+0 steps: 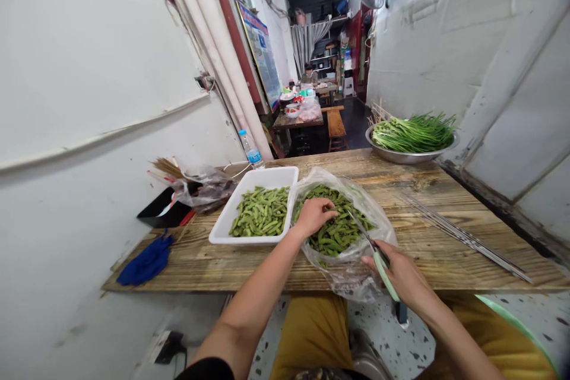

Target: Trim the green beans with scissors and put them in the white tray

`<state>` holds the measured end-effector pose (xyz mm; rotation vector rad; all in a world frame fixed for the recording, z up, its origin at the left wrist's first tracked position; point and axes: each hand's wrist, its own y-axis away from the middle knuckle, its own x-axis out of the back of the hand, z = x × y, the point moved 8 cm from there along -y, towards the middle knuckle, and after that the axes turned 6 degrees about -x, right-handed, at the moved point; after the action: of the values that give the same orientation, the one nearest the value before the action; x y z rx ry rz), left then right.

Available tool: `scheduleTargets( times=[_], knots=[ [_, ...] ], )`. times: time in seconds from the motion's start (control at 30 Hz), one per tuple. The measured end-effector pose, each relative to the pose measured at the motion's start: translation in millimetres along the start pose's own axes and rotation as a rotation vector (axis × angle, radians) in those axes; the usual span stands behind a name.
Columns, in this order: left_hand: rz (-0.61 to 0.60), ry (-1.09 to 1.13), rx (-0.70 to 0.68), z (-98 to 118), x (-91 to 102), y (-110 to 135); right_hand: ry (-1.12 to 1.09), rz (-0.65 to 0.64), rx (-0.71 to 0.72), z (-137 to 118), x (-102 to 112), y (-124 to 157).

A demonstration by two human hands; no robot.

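I read L hand (314, 217) closed over green pods (336, 231) in clear plastic bag (351, 270), R hand (403, 273) shut round green-handled scissors (385, 273). Blade tips (356, 222) just beside L fingers (327, 205): best angled away. White tray (222, 228) of pods alongside.

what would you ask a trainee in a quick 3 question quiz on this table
1. What does the right hand hold: A) a spoon, B) scissors, C) a fork?
2. True or false: the left hand is at the mouth of the plastic bag, touching the green pods.
3. What fills the metal bowl at the far right corner of the wooden table?
Key: 1 B; 2 true; 3 long green stalks
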<state>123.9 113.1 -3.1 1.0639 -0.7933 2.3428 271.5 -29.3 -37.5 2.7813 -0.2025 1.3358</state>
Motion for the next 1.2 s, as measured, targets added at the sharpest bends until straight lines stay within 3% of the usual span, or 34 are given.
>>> scheduleTargets(
  times=[0.13,0.23,0.4,0.57,0.77,0.93,1.07,1.2],
  knots=[
    [0.084,0.213,0.116,-6,-8.0,5,0.051,0.004,-0.008,-4,0,-7],
    [0.051,0.373,0.169,-5,-21.4,12,0.045,-0.011,-0.022,-6,-3,-11],
    [-0.069,0.521,0.108,12,-28.3,18,0.018,-0.006,-0.017,-8,-3,-13],
    [-0.097,0.529,0.092,23,-24.0,20,-0.018,0.033,0.019,-12,0,-12],
    [-0.116,0.798,0.316,11,-35.6,29,-0.042,0.020,0.057,-17,0,-11],
    [0.073,1.193,0.501,-1,-39.6,36,-0.063,-0.020,0.022,-12,2,-10],
    [0.229,1.301,0.561,-1,-42.3,40,-0.142,-0.076,0.045,-19,0,-3],
    [0.384,1.441,0.597,7,-46.9,43,-0.186,-0.054,0.054,-28,-1,1]
  ],
)
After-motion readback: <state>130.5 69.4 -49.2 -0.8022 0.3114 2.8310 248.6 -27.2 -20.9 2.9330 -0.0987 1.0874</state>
